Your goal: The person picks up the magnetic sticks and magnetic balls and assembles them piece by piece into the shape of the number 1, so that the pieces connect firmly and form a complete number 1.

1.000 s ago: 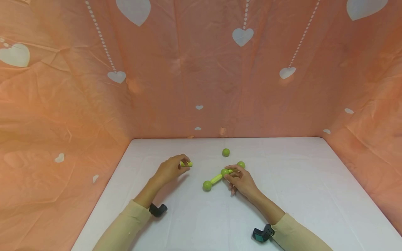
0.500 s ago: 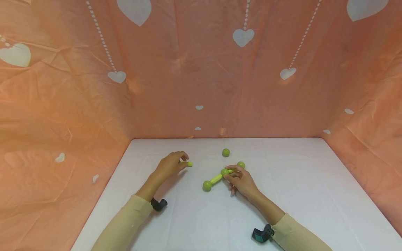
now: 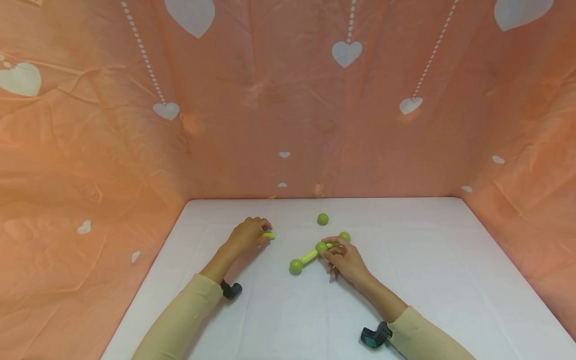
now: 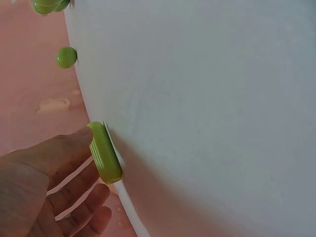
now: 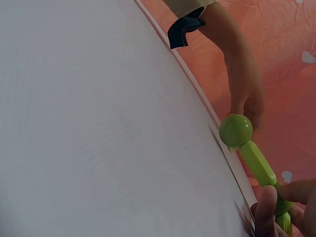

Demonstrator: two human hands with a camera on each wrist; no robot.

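Observation:
In the head view my left hand (image 3: pixel 246 237) pinches a short ribbed green rod (image 3: pixel 268 235) just over the table; the left wrist view shows the rod (image 4: pixel 105 154) between thumb and fingers. My right hand (image 3: pixel 345 260) grips the middle ball (image 3: pixel 321 247) of a chain made of three green balls joined by rods. One end ball (image 3: pixel 295 266) lies toward the left front, the other (image 3: pixel 344 236) behind the right hand. In the right wrist view, thumb and fingers hold the chain below a ribbed rod (image 5: pixel 258 163).
A loose green ball (image 3: pixel 322 219) sits farther back on the white table (image 3: pixel 405 235). Orange cloth (image 3: pixel 292 100) with pale hearts stands behind the table and along both sides. Each wrist wears a dark device, the right one (image 3: pixel 376 335) close above the tabletop.
The left hand has shifted slightly, its fingers re-settling around the short rod, which stays in nearly the same place. The right hand and the chain have not visibly moved.

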